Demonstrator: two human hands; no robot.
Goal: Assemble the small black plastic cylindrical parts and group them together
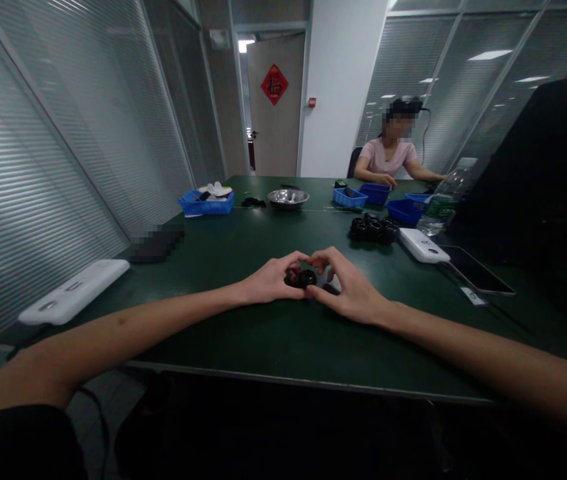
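Note:
In the head view, a small glossy black round part (307, 278) sits between my two hands, just over the green table. My left hand (273, 278) is closed on it, with the thumb below and the fingers curled behind. From the other side curves my right hand (348, 287), its thumb tip at the part's lower edge and its index finger meeting my left fingertips. Something small, greyish and dark (333, 285) shows inside my right palm; its kind is unclear. Several similar black round parts (374, 229) stand clustered beyond my right hand.
A metal bowl (288, 198), a filled blue bin (207, 202) and further blue bins (406, 211) stand farther back. On the right are a white power bank (423, 245), a phone (478, 269) and a water bottle (443, 200). Another white device (74, 291) lies left. A person (390, 157) sits across.

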